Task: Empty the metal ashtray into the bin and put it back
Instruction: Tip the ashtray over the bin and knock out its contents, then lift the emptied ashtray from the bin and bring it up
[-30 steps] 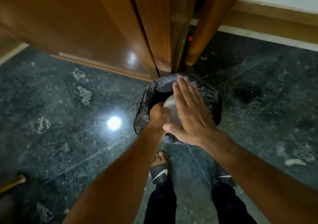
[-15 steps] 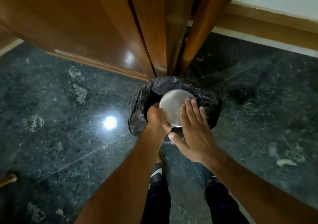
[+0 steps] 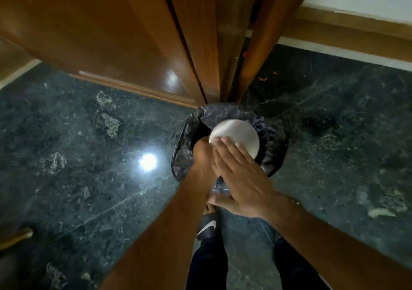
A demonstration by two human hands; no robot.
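Right hand (image 3: 239, 178) flat, fingers extended, palm down against the underside of the metal ashtray (image 3: 236, 137), not gripping. Left hand (image 3: 201, 153) clamps the ashtray's rim at its lower-left edge. Ashtray sits centre frame, inverted, tilted over the bin (image 3: 276, 156) mouth. Looks thin, rigid, light, smooth steel so likely slippery; best held by the rim, thumb and fingers pinching opposite sides. Bin lined with a black bag (image 3: 189, 156); inside dark, contents can't be made out. Bin stands against the wooden door (image 3: 111, 33) upper centre, on dark marble floor (image 3: 89, 156)
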